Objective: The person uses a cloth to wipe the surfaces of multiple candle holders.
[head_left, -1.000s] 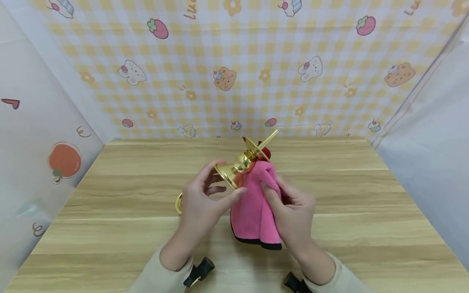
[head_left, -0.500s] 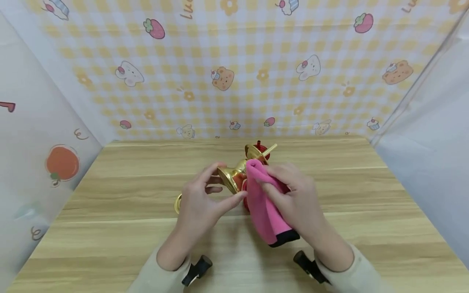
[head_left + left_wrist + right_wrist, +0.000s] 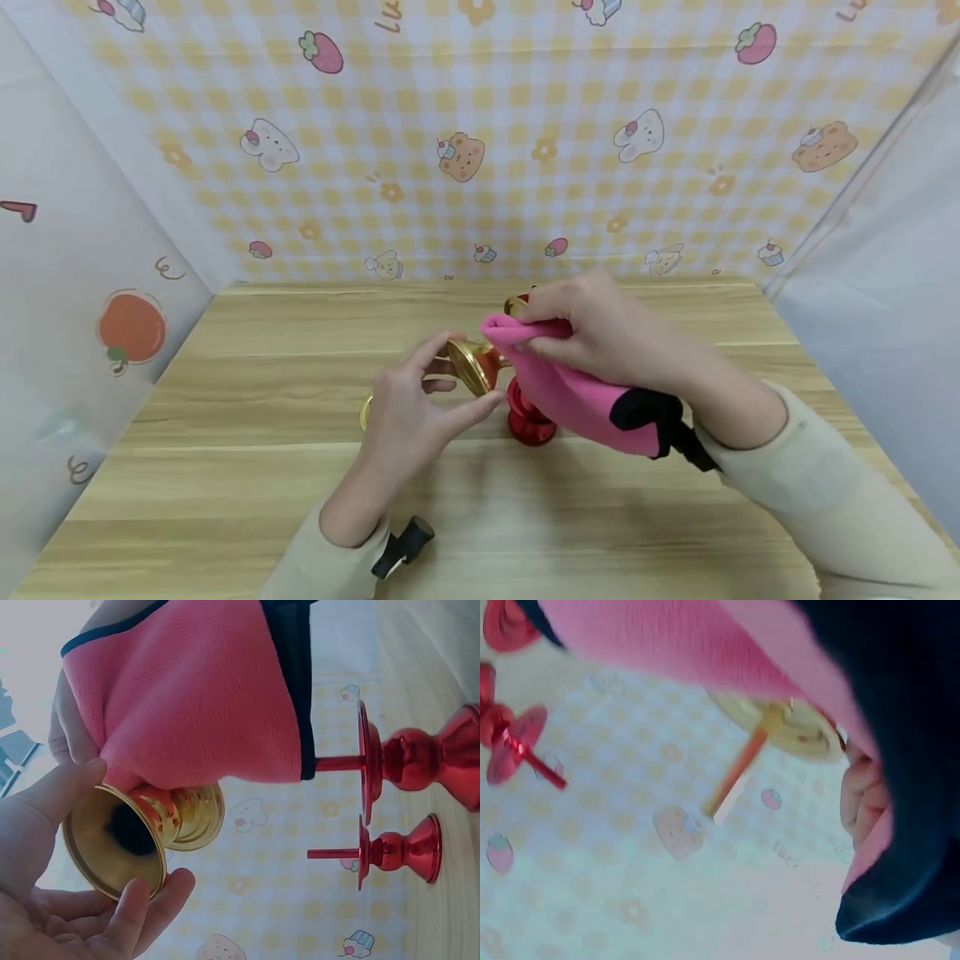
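Note:
My left hand [image 3: 408,408] holds a gold candlestick [image 3: 467,367] by its flared foot, thumb on one side of the rim and fingers on the other. It is tilted, with the hollow underside of the foot facing the left wrist camera. A pink cloth [image 3: 570,404] with black edging is pinched in my right hand [image 3: 600,333], and it lies against the candlestick's stem. The right wrist view shows the candlestick's dish and thin pin [image 3: 739,769] beyond the cloth. Cloth and hand cover much of the stem in the head view.
Two red candlesticks stand on the wooden table, a nearer one [image 3: 409,760] and a farther one [image 3: 420,851]. Part of a gold round object [image 3: 365,412] shows behind my left hand. A checked backdrop [image 3: 480,150] rises behind the table's far edge.
My right hand has swung up and rightward around the candlestick, its forearm now coming in from the right and the cloth turned with it. The left hand has stayed nearly still; the nearer red candlestick shows more.

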A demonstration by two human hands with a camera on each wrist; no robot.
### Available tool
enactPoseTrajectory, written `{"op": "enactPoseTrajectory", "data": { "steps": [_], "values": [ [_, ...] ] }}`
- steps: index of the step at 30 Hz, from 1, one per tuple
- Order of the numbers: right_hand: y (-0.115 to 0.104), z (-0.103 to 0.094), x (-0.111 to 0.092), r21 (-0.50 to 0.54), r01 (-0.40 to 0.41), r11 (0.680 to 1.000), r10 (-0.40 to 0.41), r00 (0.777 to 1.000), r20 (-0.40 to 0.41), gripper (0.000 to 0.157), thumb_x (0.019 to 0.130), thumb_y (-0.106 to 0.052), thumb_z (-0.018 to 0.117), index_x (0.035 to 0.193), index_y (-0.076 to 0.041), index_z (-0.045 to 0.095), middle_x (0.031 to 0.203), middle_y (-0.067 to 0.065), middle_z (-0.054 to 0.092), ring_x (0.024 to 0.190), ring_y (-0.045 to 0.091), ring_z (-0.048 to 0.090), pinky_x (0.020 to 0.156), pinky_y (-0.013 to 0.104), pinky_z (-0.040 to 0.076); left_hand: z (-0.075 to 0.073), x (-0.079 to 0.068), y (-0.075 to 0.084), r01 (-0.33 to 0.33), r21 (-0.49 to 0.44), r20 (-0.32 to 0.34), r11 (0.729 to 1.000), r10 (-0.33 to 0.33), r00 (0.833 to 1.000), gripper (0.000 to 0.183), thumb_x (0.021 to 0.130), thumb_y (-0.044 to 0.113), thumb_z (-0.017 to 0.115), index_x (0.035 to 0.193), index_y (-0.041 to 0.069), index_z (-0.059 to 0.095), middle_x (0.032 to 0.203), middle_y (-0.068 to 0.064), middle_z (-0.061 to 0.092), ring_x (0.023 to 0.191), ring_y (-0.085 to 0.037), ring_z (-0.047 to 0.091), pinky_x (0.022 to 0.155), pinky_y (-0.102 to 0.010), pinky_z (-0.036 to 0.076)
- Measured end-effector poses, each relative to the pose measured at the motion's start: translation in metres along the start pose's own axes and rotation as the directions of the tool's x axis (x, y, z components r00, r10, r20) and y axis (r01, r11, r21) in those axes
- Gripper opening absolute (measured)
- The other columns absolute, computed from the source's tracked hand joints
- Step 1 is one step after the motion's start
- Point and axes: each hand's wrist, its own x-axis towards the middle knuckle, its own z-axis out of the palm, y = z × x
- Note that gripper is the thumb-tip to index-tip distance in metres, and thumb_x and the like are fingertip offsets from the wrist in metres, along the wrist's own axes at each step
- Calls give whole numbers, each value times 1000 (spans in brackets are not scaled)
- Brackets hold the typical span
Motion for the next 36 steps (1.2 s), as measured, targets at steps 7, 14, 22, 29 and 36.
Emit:
{"op": "enactPoseTrajectory", "data": {
  "steps": [7,14,22,29,36],
  "values": [
    [-13,-27,7,-118,46,992,-24,983,183,18,90,-8,71,77,-18,65,69,-8,51,65,6,44,58,20,41,-1,1,0,-25,-6,59,1000,26,998,54,70,24,91,117,14,66,95,4,73,91,-11,71,75,-22,61],
    [-23,-34,17,-123,68,990,-37,971,237,23,92,-11,70,72,-19,61,66,-9,46,66,6,42,58,21,40,-2,2,-2,-11,-49,59,999,14,998,54,70,22,91,118,19,67,96,5,73,92,-9,70,76,-23,61],
    [10,-37,7,-29,143,989,-137,980,145,10,97,-31,64,94,-40,65,75,-19,54,64,-1,46,54,20,41,-6,-5,4,-39,-66,26,997,41,999,61,69,20,92,123,12,65,100,2,73,92,-11,70,77,-24,61],
    [-12,-54,6,-157,153,976,-147,988,53,19,88,-14,75,89,-32,67,72,-20,52,62,-5,46,54,14,41,-7,-8,7,-123,-68,59,990,127,990,61,68,16,91,123,9,64,101,1,73,91,-13,71,75,-24,62],
    [-16,-38,19,-117,125,985,-107,983,147,21,88,-14,75,77,-25,62,68,-15,50,62,0,45,54,18,43,-9,-10,10,-279,-79,95,957,285,954,74,65,16,94,131,13,61,109,2,71,98,-13,68,77,-22,61]
  ]
}}
